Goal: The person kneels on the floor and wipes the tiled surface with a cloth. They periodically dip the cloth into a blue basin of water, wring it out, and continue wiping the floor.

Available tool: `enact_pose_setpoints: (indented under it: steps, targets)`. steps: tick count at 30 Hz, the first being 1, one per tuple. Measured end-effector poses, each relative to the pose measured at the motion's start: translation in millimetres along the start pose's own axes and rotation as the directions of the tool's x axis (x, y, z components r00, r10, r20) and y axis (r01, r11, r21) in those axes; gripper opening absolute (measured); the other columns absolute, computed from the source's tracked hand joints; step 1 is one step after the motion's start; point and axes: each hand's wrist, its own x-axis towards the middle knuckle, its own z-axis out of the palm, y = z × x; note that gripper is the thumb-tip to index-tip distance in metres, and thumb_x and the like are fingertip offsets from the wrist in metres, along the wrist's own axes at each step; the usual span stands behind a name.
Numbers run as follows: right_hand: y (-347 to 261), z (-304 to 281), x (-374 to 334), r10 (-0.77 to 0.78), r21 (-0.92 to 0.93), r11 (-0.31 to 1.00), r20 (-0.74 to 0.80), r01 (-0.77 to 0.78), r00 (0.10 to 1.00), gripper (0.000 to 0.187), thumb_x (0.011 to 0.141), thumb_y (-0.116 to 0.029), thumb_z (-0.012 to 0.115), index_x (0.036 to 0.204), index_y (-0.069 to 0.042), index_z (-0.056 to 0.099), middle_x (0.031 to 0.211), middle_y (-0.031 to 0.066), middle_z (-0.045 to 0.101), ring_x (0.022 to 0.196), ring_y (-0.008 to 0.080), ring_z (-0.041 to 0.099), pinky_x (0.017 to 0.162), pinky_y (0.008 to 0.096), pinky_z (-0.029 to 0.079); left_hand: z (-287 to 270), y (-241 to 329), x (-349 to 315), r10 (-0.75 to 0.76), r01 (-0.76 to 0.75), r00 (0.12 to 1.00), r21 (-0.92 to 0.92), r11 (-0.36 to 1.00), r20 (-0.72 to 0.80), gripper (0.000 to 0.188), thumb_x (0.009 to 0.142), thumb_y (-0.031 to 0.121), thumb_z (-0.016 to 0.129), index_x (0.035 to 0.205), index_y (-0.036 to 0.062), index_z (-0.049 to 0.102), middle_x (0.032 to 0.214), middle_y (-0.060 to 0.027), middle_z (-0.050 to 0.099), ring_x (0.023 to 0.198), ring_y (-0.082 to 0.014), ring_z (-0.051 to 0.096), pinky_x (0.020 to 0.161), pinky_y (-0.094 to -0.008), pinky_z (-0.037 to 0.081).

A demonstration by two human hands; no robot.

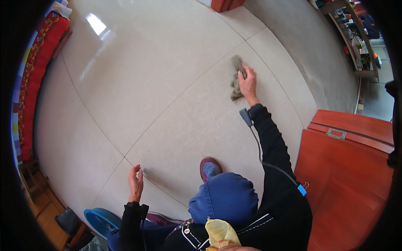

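My right hand (248, 83) is stretched forward and presses a crumpled grey rag (237, 78) against the pale tiled floor (167, 83). Its fingers are closed over the rag's right side. My left hand (135, 182) hovers low over the floor near a tile joint, fingers loosely apart, holding nothing. I am crouched: my blue-trousered knee (224, 196) and a dark red shoe (208, 166) are below centre. Both sleeves are black, with a small device and cable on the right wrist (246, 117).
A red-orange wooden cabinet (347, 167) stands at my right. A blue basin (100, 219) sits at lower left beside my leg. A red patterned cushion edge (37, 75) runs along the left. Shelving with small items (356, 37) is at the far right.
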Motion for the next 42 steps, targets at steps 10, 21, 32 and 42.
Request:
enact_pose_setpoints:
  steps: [10,21,32,42]
  targets:
    - [-118.2,104.4,-176.6,-0.551,0.162,0.832,0.354,0.531,0.756,0.042,0.077,-0.008,0.059,0.116,-0.020,0.065,0.126,0.0034,0.056,0.116,0.0275,0.049,0.098,0.0418,0.039,22.6,120.3,58.1,0.130,-0.118,0.987,-0.137,0.984,0.090,0.037,0.090,0.006,0.061,0.127,0.0061,0.057,0.104,-0.0120,0.066,0.091,-0.0220,0.064,0.082,-0.0343,0.051]
    - [-118.5,48.1,-153.3,-0.511,0.426,0.857,0.635,0.290,0.579,0.043,0.088,-0.029,0.059,0.127,-0.012,0.056,0.130,0.0111,0.055,0.125,0.0277,0.047,0.107,0.0411,0.034,62.8,444.7,109.5,0.794,-0.792,0.476,-0.208,0.574,0.377,0.057,0.092,0.023,0.062,0.142,0.0102,0.036,0.086,-0.0187,0.067,0.086,-0.0407,0.063,0.073,-0.0492,0.049]
    - [-121.9,139.7,-76.0,-0.481,-0.141,0.845,0.220,0.516,0.849,0.047,0.076,-0.006,0.061,0.123,-0.014,0.059,0.126,0.0095,0.053,0.112,0.0328,0.051,0.089,0.0471,0.043,-77.8,-5.1,7.1,-0.200,-0.023,0.906,0.516,0.856,0.372,0.042,0.088,0.030,0.066,0.125,0.0112,0.056,0.103,-0.0135,0.066,0.101,-0.0331,0.062,0.086,-0.0447,0.050]
    - [-182.3,128.3,-233.7,-0.762,0.727,0.648,0.621,0.226,0.185,0.030,0.075,-0.007,0.060,0.102,-0.017,0.068,0.109,0.0031,0.065,0.105,0.0274,0.058,0.089,0.0384,0.044,-144.7,2.2,-31.4,-0.282,0.135,0.900,0.403,0.905,0.332,0.041,0.089,0.025,0.067,0.126,0.0108,0.057,0.104,-0.0141,0.067,0.097,-0.0316,0.063,0.083,-0.0412,0.052]
